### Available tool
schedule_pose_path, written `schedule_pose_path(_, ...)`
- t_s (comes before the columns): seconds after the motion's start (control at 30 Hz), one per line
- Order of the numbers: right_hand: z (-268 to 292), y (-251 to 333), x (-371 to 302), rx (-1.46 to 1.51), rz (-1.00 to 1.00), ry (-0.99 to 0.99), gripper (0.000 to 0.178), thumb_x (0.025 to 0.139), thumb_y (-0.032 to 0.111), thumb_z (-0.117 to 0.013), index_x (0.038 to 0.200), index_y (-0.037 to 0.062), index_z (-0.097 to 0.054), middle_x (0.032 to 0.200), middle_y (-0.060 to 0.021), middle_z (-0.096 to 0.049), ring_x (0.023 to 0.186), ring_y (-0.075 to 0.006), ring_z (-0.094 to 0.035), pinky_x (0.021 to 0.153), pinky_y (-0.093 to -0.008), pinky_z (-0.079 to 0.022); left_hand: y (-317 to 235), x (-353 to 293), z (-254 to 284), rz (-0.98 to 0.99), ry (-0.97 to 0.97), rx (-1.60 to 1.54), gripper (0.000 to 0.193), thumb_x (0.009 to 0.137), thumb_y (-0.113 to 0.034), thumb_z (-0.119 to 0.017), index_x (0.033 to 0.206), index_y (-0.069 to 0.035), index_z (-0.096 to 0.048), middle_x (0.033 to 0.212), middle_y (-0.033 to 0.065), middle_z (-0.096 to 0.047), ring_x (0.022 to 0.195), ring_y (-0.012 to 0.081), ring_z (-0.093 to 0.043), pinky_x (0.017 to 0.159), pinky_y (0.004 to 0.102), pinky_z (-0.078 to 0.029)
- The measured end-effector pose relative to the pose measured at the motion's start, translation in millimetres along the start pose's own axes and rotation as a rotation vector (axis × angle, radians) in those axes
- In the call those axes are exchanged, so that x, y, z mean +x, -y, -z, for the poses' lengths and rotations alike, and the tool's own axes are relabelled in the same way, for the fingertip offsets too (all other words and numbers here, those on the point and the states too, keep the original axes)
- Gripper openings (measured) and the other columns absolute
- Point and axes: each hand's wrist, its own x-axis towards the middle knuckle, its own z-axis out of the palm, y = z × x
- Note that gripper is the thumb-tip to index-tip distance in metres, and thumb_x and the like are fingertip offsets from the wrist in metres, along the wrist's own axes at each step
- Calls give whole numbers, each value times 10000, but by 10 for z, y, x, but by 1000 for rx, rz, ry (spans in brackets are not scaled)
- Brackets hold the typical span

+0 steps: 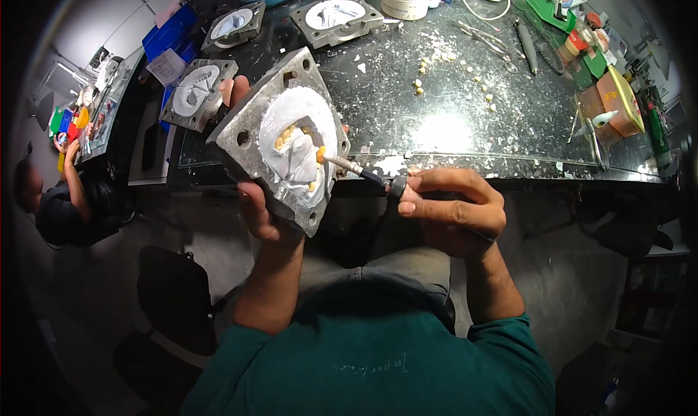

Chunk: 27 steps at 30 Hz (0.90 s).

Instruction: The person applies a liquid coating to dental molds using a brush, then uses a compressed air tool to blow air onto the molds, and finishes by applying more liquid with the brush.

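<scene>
My left hand (262, 220) grips a grey metal dental flask (240, 119) from below and behind, tilted up above the bench's front edge. White plaster (270, 118) fills the flask, with a raised grey-white middle and yellowish teeth (286, 138) set around it. In my right hand (462, 207) is a slim brush (369, 175) with a dark handle, pinched between thumb and fingers. Its pale end reaches the plaster's right side, by an orange-yellow spot (321, 154). A dark round piece (398, 188) shows at my right fingertips; whether it belongs to the brush I cannot tell.
Three more plaster-filled flasks (336, 15) lie on the black bench (378, 89), which is strewn with white crumbs. Small cream teeth (486, 89) form an arc. A white tub (406, 0), tweezers (488, 42) and a grey handpiece (526, 47) lie farther back. Another person (69, 205) is at far left.
</scene>
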Motion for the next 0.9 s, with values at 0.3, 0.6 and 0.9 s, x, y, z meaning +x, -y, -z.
schedule_pose_path(0.3, -14, 31, -1, -44, 31, 21, 308, 718, -53, -837, 978, 113, -828, 1000, -81, -736, 874, -156, -742, 820, -275, -633, 5, -14, -32, 11, -47, -56, 987, 942, -712, -506, 1643, -163, -79, 1648, 125, -253, 1474, 394, -338, 1086, 758, -344)
schedule_pose_path(0.6, 10, 130, -35, -1, -30, 17, 227, 757, -53, -841, 927, 95, -812, 1039, -118, -716, 889, -187, -740, 853, -326, -645, 0, -14, -111, -47, -65, -16, 941, 975, -682, -459, 1643, -127, -98, 1654, 108, -252, 1489, 372, -322, 1150, 671, -333)
schedule_pose_path(0.9, -21, 126, -20, 12, 23, -9, 345, 666, -90, -807, 959, 93, -824, 1019, -82, -740, 922, -177, -740, 864, -320, -625, -11, -50, -134, 36, -86, -153, 900, 998, -653, -438, 1642, -120, -105, 1652, 110, -259, 1488, 350, -330, 1173, 637, -322)
